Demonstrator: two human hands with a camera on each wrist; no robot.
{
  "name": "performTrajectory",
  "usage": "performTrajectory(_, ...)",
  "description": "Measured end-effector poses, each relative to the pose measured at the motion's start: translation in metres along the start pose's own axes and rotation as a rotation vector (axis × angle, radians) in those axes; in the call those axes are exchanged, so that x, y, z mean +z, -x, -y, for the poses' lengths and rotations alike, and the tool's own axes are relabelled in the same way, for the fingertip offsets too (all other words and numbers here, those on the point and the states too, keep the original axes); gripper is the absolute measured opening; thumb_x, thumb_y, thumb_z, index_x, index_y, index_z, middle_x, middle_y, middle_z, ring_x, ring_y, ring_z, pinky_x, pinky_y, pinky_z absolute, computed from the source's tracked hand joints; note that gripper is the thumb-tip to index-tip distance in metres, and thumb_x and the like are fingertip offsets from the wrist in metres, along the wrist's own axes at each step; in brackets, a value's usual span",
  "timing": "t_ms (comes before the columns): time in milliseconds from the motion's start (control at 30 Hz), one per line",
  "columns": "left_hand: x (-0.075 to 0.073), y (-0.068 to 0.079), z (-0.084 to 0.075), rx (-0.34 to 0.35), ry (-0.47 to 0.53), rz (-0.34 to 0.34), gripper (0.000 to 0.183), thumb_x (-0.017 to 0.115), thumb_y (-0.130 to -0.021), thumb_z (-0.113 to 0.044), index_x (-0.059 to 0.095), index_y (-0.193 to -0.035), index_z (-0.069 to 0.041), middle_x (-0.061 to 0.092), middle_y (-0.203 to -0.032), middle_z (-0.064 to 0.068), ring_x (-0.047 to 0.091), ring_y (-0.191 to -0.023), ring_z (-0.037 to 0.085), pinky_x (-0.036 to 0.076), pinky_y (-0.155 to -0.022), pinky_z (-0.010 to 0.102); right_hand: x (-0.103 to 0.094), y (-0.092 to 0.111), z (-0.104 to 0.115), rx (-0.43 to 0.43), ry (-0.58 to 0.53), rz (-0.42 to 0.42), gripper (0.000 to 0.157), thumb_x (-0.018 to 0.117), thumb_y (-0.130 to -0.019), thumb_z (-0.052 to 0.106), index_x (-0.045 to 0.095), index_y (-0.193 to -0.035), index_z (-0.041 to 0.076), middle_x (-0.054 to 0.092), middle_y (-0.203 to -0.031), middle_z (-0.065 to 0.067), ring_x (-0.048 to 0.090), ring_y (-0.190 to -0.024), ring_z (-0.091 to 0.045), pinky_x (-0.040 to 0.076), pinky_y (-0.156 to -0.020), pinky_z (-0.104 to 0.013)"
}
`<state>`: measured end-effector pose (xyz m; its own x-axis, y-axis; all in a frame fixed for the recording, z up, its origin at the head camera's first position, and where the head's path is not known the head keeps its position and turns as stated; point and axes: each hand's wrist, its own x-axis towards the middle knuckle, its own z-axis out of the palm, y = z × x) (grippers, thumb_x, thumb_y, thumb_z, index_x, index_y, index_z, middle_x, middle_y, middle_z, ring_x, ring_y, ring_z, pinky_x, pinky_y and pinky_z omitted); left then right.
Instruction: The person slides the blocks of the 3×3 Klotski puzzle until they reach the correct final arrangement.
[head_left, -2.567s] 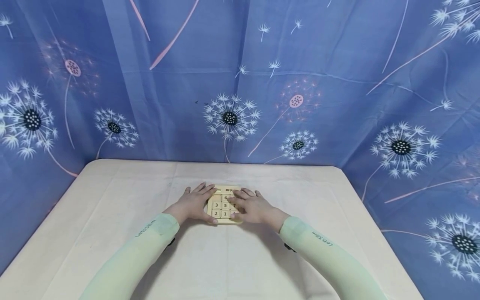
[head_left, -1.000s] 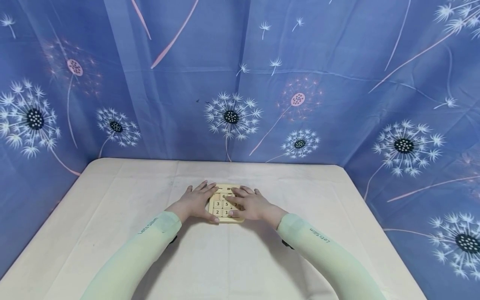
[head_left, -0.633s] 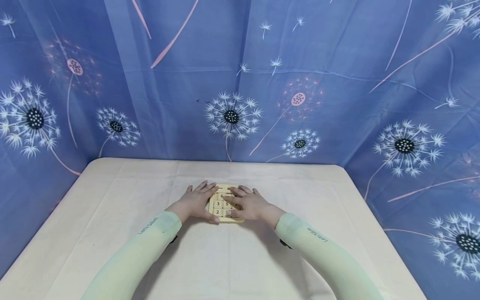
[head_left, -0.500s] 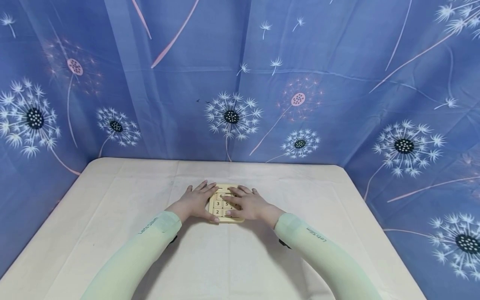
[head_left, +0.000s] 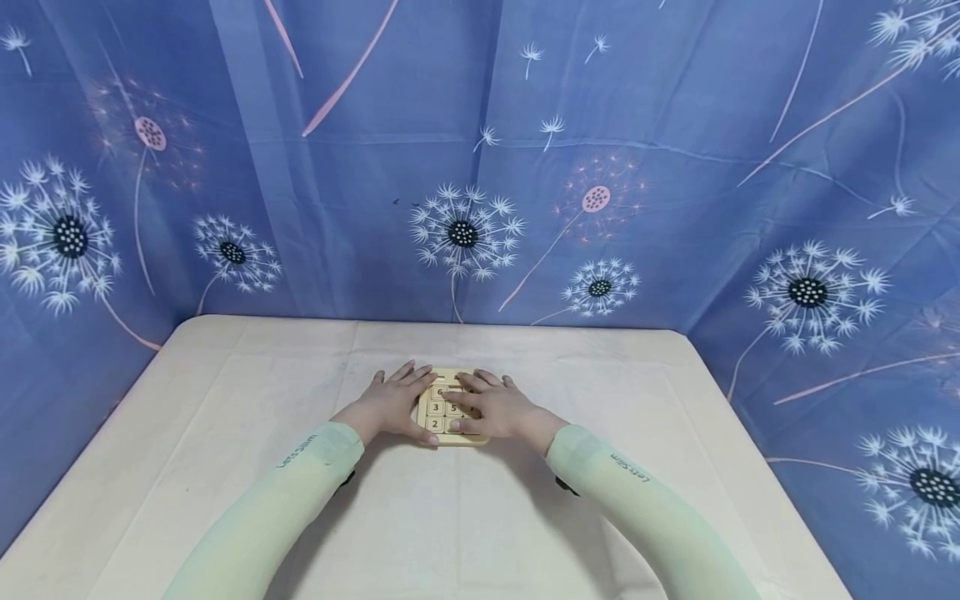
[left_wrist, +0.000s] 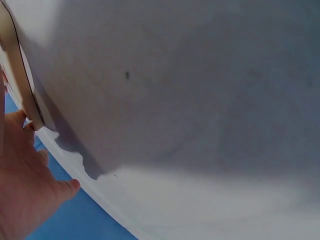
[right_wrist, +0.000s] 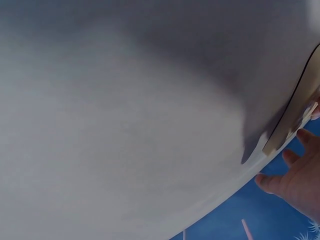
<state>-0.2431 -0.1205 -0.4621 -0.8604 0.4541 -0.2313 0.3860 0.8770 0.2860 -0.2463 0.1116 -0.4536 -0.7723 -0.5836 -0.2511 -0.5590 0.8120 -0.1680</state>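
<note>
A yellow sliding number puzzle (head_left: 461, 442) lies flat on the table, with tiles 6 (head_left: 440, 392), 3 (head_left: 436, 407), 5 (head_left: 453, 407) and 2 (head_left: 434, 424) readable. My left hand (head_left: 388, 406) grips its left side, thumb at the near corner and fingers at the far corner. Over the right side spreads my right hand (head_left: 504, 410), index finger beside tile 6 and thumb on the bottom row. It covers the right column and part of the bottom row. In the left wrist view, the puzzle's edge (left_wrist: 22, 80) shows at upper left; the right wrist view shows its other edge (right_wrist: 292, 110).
A cream cloth (head_left: 420, 533) covers the table. Behind and at both sides hangs a blue curtain (head_left: 360, 225) printed with dandelions. Pale green sleeves (head_left: 262, 508) cover both forearms.
Tile 6 has slid left along the top row, from above tile 5 toward the left column. My right hand has shifted slightly left with it; my left hand keeps its place on the puzzle.
</note>
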Motion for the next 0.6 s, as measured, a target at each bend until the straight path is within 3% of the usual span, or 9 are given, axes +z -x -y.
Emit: performTrajectory(600,-0.0002,-0.0007,0.0002,-0.002,0.006,0.003,0.120,0.081,-0.073,-0.068,0.027,-0.163,-0.011,0.020,-0.174,0.008,0.014,-0.162,0.037,0.017,-0.124,0.074,-0.0045,-0.0001,0.0053,-0.019,-0.001,-0.001,0.062,0.048,-0.100,0.064,0.041,-0.157,0.038,0.025,-0.172,-0.003,0.022,-0.160,-0.036,0.022,-0.126,-0.069)
